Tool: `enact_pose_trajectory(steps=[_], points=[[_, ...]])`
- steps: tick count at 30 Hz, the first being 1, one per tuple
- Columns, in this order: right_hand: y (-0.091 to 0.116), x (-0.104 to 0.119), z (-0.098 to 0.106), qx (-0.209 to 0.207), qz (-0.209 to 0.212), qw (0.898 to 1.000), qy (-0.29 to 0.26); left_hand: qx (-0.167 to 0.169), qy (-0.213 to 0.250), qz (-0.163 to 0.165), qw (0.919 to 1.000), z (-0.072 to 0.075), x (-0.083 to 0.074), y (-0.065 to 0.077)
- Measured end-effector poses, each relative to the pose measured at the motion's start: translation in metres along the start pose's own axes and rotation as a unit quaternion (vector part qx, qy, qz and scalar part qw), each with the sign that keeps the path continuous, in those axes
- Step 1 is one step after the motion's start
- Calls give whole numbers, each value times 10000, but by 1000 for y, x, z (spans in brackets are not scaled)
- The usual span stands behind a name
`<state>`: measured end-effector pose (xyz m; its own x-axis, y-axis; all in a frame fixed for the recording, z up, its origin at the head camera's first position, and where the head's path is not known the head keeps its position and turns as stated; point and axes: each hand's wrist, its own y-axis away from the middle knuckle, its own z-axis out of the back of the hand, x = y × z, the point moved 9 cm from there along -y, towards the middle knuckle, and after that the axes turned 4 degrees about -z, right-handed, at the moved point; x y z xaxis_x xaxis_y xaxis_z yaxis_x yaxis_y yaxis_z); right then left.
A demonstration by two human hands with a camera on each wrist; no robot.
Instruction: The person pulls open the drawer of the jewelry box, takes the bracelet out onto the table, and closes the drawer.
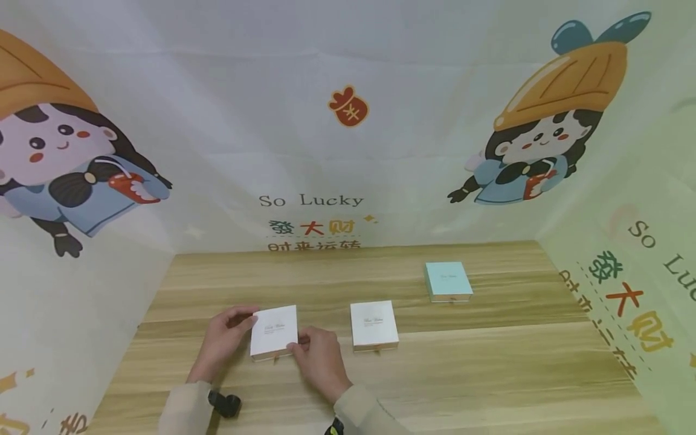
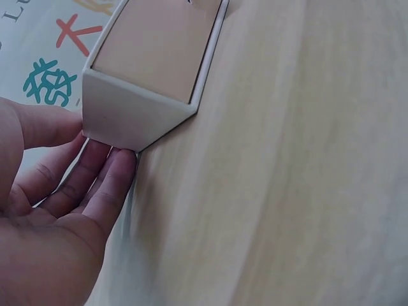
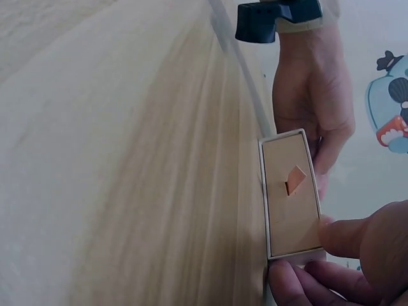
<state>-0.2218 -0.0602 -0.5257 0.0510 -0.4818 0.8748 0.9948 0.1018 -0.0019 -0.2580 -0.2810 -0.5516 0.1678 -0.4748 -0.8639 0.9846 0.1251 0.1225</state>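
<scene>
A white square drawer box [image 1: 276, 329] with printed script on its lid lies on the wooden table, between both hands. At its left side, my left hand [image 1: 224, 335] holds it, thumb near the top edge and fingers against the side. My right hand [image 1: 323, 360] grips the front right corner, the thumb at the front edge and fingers along the right side. In the right wrist view, the tan drawer front [image 3: 290, 220] carries a small orange-brown pull tab [image 3: 296, 180] and sits flush in the white sleeve.
A second white box [image 1: 374, 323] lies to the right of the right hand. Farther back and right is a light teal box [image 1: 448, 280]. Printed cloth walls [image 1: 402, 145] with cartoon figures enclose the wood-grain table [image 1: 478, 380] at the back and sides.
</scene>
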Motion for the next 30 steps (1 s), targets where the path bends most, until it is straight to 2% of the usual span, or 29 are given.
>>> enact_pose_trajectory(steps=[4,10,17,23,25,30], points=[[-2,-2,1,49,-39,10000,-60,16,41,24,10000,1,2,2],[-9,-5,2,98,-27,9999,11,-18,-140,-233,9996,5,0,8],[-17,-5,6,19,-77,9999,141,-233,-395,-372,9983,12,0,16],[-24,-4,8,-16,0,10000,69,-414,-417,-502,9970,18,1,25],[-27,-5,8,-40,-22,9999,90,-411,-378,-478,9973,19,2,28],[-36,-6,8,-113,-2,9998,148,-438,-337,-182,9983,21,6,39]])
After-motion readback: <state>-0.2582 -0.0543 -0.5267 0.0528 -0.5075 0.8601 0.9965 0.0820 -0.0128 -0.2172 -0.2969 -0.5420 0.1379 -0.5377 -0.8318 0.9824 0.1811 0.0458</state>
